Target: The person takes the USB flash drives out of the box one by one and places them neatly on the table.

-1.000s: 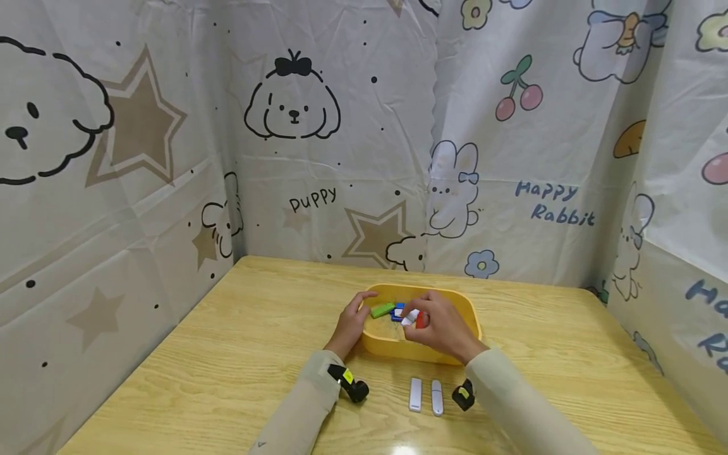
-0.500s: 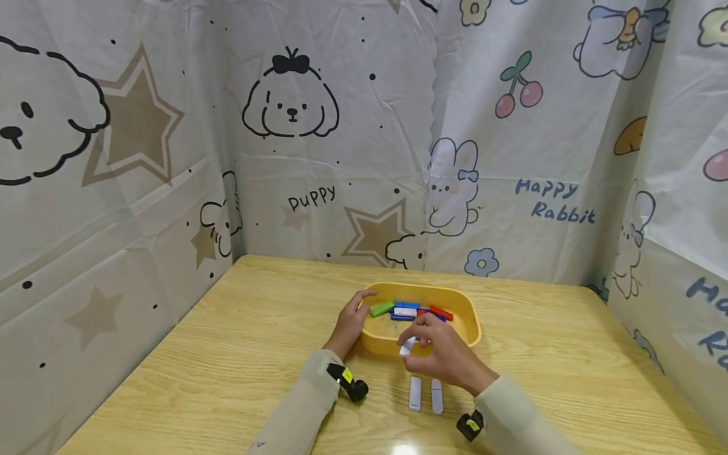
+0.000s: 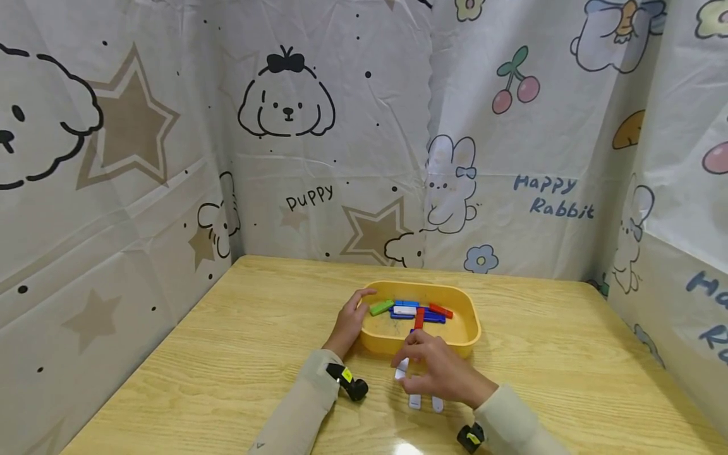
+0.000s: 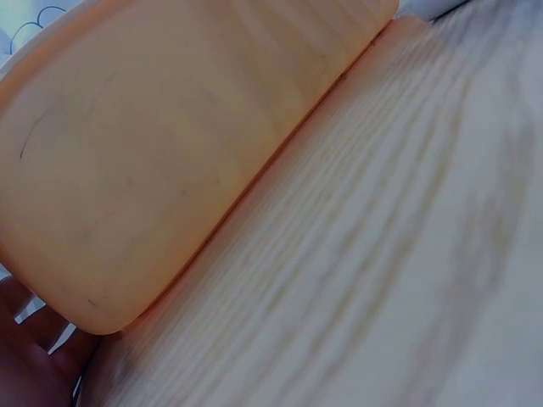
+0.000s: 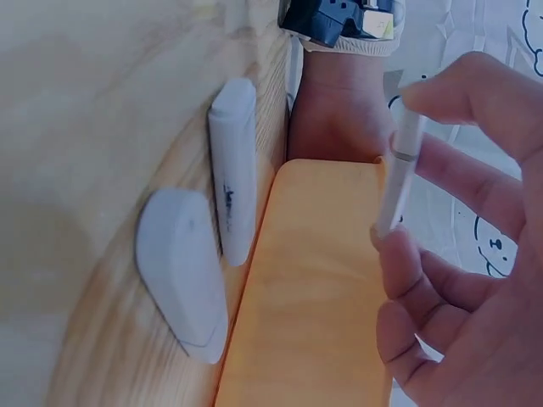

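My left hand (image 3: 348, 325) grips the left end of a yellow plastic basket (image 3: 378, 344), its fingers at the rim. In the left wrist view the basket's side wall (image 4: 170, 153) fills much of the picture. Just in front of the basket, my right hand (image 3: 440, 370) pinches a slim white capped stick (image 5: 402, 165), like a USB flash drive, between thumb and fingertips. Two similar white sticks lie side by side on the table below that hand: a flat one (image 3: 415, 402) and a rounded one (image 3: 437, 404), both partly covered by it in the head view.
Inside the basket lie a green stick (image 3: 382, 308), a white one (image 3: 405, 310), red ones (image 3: 419, 318) and several blue ones (image 3: 406, 303). The wooden table (image 3: 256, 316) meets printed cloth walls (image 3: 318, 158) at the back and sides.
My right hand has come out of the basket toward me with the white stick, down over the two on the table. The basket's contents are now visible. My left hand stays at the rim.
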### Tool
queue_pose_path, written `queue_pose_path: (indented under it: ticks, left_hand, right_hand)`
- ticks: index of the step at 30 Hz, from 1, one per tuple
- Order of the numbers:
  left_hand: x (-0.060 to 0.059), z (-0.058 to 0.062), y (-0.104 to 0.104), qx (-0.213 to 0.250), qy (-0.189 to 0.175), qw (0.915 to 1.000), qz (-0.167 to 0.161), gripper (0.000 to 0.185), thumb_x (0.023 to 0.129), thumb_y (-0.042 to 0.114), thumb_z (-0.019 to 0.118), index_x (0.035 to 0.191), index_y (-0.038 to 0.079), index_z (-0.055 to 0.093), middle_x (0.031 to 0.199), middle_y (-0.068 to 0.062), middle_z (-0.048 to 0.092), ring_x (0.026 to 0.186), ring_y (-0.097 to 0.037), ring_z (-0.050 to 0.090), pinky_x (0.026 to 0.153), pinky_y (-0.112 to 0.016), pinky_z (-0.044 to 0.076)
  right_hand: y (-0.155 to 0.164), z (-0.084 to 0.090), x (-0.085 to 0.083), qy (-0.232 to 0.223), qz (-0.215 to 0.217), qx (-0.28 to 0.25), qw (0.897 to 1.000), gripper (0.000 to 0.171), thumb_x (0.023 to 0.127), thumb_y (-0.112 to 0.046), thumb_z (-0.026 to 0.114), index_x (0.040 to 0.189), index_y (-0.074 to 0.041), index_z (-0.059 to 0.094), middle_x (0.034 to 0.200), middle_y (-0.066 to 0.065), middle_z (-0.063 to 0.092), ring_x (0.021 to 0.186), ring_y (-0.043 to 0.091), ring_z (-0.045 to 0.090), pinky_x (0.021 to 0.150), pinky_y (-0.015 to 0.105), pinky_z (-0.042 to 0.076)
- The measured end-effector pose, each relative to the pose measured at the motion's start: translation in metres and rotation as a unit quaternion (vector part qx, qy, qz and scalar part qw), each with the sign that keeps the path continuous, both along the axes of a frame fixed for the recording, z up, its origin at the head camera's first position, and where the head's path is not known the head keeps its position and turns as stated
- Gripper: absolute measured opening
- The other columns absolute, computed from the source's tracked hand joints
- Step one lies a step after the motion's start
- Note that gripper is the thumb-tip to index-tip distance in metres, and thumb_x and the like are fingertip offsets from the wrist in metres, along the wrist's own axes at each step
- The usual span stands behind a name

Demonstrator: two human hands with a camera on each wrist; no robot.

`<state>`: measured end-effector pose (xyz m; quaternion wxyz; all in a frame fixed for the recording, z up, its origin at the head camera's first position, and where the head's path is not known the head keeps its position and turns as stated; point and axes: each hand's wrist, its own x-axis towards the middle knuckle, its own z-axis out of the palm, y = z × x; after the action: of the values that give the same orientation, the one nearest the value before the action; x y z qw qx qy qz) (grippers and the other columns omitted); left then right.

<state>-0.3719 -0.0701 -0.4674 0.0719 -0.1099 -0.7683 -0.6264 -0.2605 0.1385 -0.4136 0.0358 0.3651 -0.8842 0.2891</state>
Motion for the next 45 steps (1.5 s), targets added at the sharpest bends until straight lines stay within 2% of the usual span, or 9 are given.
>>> queue_pose_path:
  ticks: [6, 11, 14, 21, 29, 45]
  left_hand:
    - [-0.002, -0.001, 0.0, -0.001, 0.002, 1.0, -0.002, 0.037, 0.094, 0.01, 0.041, 0.127, 0.014, 0.058, 0.145, -0.008, 0.046, 0.137, -0.027, 0.035, 0.11, -0.05, 0.027]
    - [-0.002, -0.001, 0.0, -0.002, 0.0, 1.0, -0.002, 0.037, 0.094, 0.01, 0.041, 0.127, 0.014, 0.058, 0.145, -0.009, 0.045, 0.137, -0.027, 0.035, 0.109, -0.05, 0.028]
    - [-0.002, -0.001, 0.0, -0.004, -0.001, 1.0, -0.001, 0.037, 0.094, 0.01, 0.041, 0.127, 0.014, 0.058, 0.146, -0.009, 0.045, 0.137, -0.027, 0.034, 0.109, -0.05, 0.028]
    - [-0.003, 0.0, 0.001, -0.002, -0.004, 1.0, -0.004, 0.037, 0.094, 0.01, 0.041, 0.128, 0.014, 0.057, 0.146, -0.009, 0.044, 0.137, -0.027, 0.034, 0.109, -0.05, 0.028]
    - [-0.002, -0.002, 0.001, -0.006, 0.0, 1.0, 0.0, 0.037, 0.094, 0.009, 0.041, 0.128, 0.013, 0.057, 0.145, -0.009, 0.045, 0.136, -0.027, 0.036, 0.109, -0.049, 0.029]
    - [-0.003, -0.003, 0.0, -0.001, -0.007, 1.0, 0.0, 0.037, 0.095, 0.011, 0.04, 0.127, 0.015, 0.057, 0.146, -0.009, 0.044, 0.136, -0.027, 0.036, 0.108, -0.049, 0.03]
  right_hand:
    - [-0.002, -0.003, 0.0, 0.011, 0.007, 0.066, 0.998, 0.019, 0.08, -0.031, 0.075, 0.098, -0.027, 0.075, 0.101, -0.013, 0.058, 0.092, 0.009, 0.05, 0.08, 0.036, 0.037]
    - [-0.004, -0.008, 0.001, -0.022, 0.013, 0.102, 0.994, 0.024, 0.078, -0.034, 0.076, 0.102, -0.028, 0.074, 0.106, -0.015, 0.061, 0.1, 0.008, 0.052, 0.083, 0.038, 0.034]
    - [-0.005, -0.01, 0.003, -0.034, 0.013, 0.103, 0.994, 0.025, 0.078, -0.034, 0.077, 0.102, -0.028, 0.074, 0.106, -0.017, 0.062, 0.101, 0.008, 0.052, 0.082, 0.037, 0.033]
    - [-0.006, -0.012, 0.004, -0.031, 0.008, 0.104, 0.994, 0.03, 0.077, -0.038, 0.078, 0.105, -0.029, 0.072, 0.106, -0.018, 0.062, 0.104, 0.01, 0.052, 0.086, 0.04, 0.032]
    - [-0.006, -0.015, 0.002, -0.027, 0.005, 0.111, 0.994, 0.032, 0.075, -0.039, 0.079, 0.105, -0.03, 0.072, 0.106, -0.018, 0.062, 0.104, 0.01, 0.052, 0.084, 0.039, 0.032]
    - [-0.008, -0.014, 0.001, -0.057, -0.002, 0.111, 0.992, 0.036, 0.076, -0.043, 0.079, 0.107, -0.029, 0.07, 0.107, -0.016, 0.062, 0.105, 0.011, 0.052, 0.081, 0.039, 0.032]
